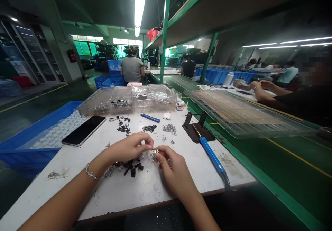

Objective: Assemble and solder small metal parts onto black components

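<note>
Both hands meet over the front of the white table (116,193). My right hand (172,165) is closed on a small shiny metal part (154,155), held between thumb and fingers. Thumb and forefinger of my left hand (135,146) pinch together at the upper edge of that part; anything between these fingertips is too small to make out. Under and beside my left wrist lies a heap of black and silver parts (133,167). Beyond my hands are small piles of black pieces (149,128) and tiny silver pieces (169,129).
A blue soldering iron (212,156) rests on a black stand (195,132) at the right. A phone (84,130), a blue pen-like tool (150,118) and a white earbud case (166,116) lie around. Behind stands a clear divided tray (103,101); a blue crate (52,151) is left.
</note>
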A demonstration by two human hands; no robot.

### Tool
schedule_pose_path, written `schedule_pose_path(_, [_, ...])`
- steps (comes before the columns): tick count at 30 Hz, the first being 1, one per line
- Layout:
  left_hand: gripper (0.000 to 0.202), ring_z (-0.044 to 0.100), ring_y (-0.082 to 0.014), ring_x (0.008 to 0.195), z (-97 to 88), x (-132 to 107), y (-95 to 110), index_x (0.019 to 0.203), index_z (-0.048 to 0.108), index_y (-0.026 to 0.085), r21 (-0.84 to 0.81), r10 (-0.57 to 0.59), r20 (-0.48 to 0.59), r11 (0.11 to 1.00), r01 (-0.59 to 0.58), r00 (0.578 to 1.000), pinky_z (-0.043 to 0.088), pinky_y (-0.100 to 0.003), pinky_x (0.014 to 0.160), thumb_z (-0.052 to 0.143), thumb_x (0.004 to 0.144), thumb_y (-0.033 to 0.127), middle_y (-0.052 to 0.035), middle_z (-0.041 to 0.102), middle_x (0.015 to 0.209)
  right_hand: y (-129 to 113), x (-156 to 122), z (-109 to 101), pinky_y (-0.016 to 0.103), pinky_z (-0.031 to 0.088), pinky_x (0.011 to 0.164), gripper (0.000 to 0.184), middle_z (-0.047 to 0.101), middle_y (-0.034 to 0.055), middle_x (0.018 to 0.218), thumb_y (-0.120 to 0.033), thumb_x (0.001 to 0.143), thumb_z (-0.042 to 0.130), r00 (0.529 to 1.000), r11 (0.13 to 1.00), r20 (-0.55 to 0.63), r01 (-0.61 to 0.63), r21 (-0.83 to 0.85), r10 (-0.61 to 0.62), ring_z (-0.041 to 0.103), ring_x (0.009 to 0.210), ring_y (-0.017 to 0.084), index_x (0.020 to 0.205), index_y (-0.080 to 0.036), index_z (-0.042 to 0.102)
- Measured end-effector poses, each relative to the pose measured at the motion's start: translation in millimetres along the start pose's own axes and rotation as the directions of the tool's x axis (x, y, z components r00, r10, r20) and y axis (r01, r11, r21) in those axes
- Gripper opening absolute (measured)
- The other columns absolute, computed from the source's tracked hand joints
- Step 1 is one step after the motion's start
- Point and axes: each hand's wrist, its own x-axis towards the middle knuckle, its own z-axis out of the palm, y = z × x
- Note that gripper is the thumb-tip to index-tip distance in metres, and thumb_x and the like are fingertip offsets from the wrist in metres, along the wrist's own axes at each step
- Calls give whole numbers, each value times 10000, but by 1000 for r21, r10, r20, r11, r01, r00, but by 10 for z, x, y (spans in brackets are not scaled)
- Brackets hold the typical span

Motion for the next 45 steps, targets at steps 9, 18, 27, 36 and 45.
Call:
schedule_pose_path(9, [191,549,-243,749,-173,100,-772,731,547,180,165,-223,-462,929,330,858,425,-351,675,460,832,318,-72,605,770,18,-14,5,293,456,630,241,653,52,856,-384,921,458,996,998,-74,-43,48,47,595,710,186,1046,-212,572])
schedule_pose_path(18, [228,526,-295,970,-63,167,-748,861,701,208,262,-134,-472,922,284,872,414,-413,838,551,808,371,-86,661,928,14,-22,-19,283,443,621,263,628,32,797,-413,922,462,989,983,-131,-49,177,73,562,651,162,1049,-204,560])
schedule_pose_path(27, [201,551,-328,928,82,357,-657,733,726,200,170,-209,-460,933,317,863,421,-423,780,638,737,380,-80,698,781,13,-19,-8,277,438,602,234,636,24,806,-387,928,463,988,989,-147,-23,146,45,571,658,162,1058,-220,562])
schedule_pose_path(36, [313,600,-188,737,-67,123,-48,872,671,227,-49,-156,-370,988,149,916,465,-290,627,521,842,500,-17,683,846,-25,-43,-32,268,461,612,197,632,18,783,-345,917,490,982,977,-185,11,215,30,567,622,142,1024,-213,589])
schedule_pose_path(45, [245,526,-155,727,59,39,224,829,674,222,-190,60,-172,977,-93,983,427,-277,620,571,848,444,-21,621,840,-20,-33,-27,279,445,627,133,621,2,768,-269,912,504,982,987,-169,100,126,-78,555,639,146,1003,-225,591])
